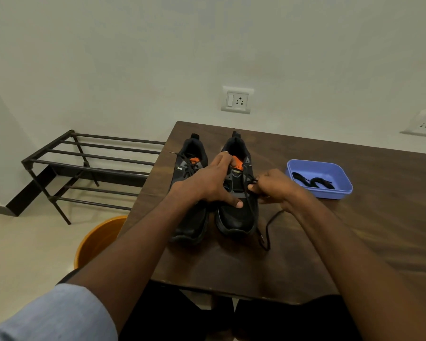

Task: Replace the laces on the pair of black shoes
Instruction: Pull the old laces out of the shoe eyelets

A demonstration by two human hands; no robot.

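Two black shoes stand side by side on the dark wooden table [354,230], toes towards me. The left shoe [190,217] is still laced with a black lace. My left hand [207,183] lies across both shoes and holds the right shoe [236,217] at its tongue, thumb on the toe side. My right hand [273,187] pinches the right shoe's black lace [268,232] beside the eyelets; the lace's loose end trails onto the table in front of the shoe. A blue plastic tray [340,173] to the right holds coiled black laces [312,182].
An orange bucket [94,239] stands on the floor by the table's left front corner. A dark metal shoe rack [84,168] stands against the wall on the left. Wall sockets [236,99] sit behind the table.
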